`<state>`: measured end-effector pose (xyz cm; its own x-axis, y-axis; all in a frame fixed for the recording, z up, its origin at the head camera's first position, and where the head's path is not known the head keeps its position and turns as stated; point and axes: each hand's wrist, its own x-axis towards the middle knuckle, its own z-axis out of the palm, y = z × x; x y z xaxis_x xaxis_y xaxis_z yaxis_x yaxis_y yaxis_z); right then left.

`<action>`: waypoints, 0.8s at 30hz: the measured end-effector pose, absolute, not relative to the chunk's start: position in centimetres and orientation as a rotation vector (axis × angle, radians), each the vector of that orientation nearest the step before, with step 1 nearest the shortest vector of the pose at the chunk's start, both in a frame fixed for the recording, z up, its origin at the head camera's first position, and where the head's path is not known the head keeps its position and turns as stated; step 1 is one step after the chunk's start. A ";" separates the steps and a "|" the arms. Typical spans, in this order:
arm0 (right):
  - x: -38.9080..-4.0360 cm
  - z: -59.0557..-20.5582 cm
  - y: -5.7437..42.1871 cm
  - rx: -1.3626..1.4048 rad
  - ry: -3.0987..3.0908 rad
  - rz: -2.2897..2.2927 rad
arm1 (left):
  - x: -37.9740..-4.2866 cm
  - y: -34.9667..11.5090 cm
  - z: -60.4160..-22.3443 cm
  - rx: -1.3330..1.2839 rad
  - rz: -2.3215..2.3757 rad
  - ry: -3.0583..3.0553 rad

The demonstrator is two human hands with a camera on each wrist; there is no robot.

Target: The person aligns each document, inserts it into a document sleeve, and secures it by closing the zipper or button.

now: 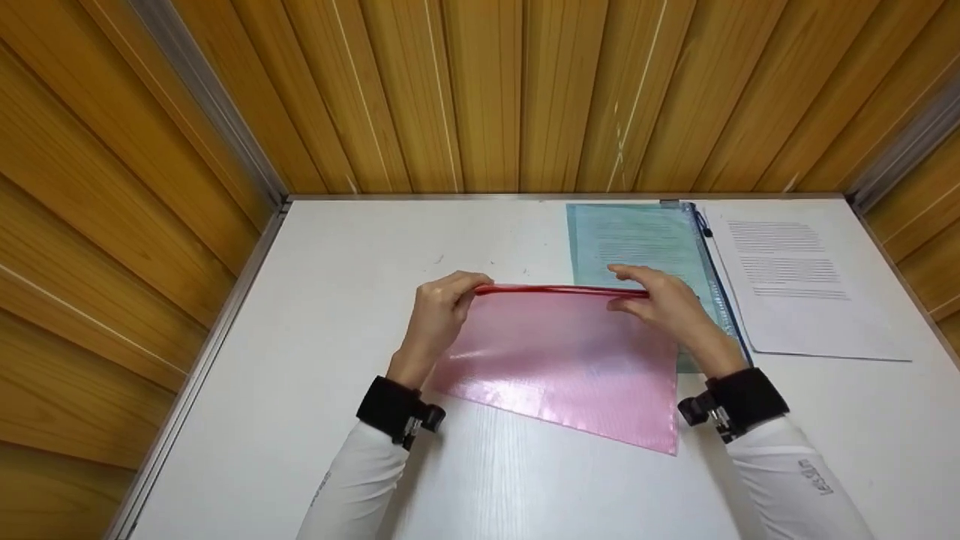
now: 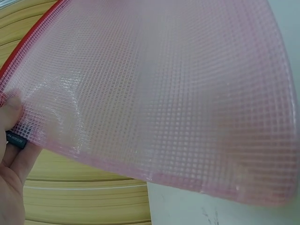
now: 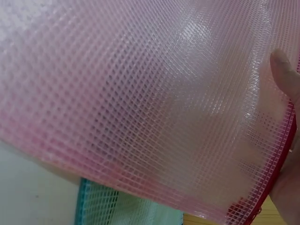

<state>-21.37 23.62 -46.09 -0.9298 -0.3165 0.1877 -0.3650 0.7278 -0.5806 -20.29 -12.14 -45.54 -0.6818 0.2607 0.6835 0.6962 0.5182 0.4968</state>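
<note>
A pink translucent mesh zipper pouch (image 1: 555, 360) hangs between both hands, its red zipper edge (image 1: 559, 289) uppermost. My left hand (image 1: 442, 307) pinches the upper left corner. In the left wrist view the thumb lies on the mesh beside a small dark tag (image 2: 16, 139). My right hand (image 1: 667, 304) holds the other end of the zipper edge. Its thumb (image 3: 282, 70) is on the near face in the right wrist view, and the fingers show faintly through the mesh behind. The pouch's lower edge slants down to the right, over the white table (image 1: 337, 315).
Behind the pouch lies a teal mesh zipper pouch (image 1: 637, 232) with printed paper inside and a dark blue zipper. To its right rest printed white sheets (image 1: 795, 300). Wood-look panels (image 1: 487, 97) wall the table's back and sides.
</note>
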 end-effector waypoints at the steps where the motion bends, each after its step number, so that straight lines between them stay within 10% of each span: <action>1: -21.4 -46.1 23.6 0.581 -2.861 0.984 | -20.3 -12.1 -45.5 -0.773 -1.068 -2.219; 24: -20.3 -48.3 23.8 0.143 -2.714 1.537 | -19.7 -12.6 -46.6 -0.272 -1.116 -2.612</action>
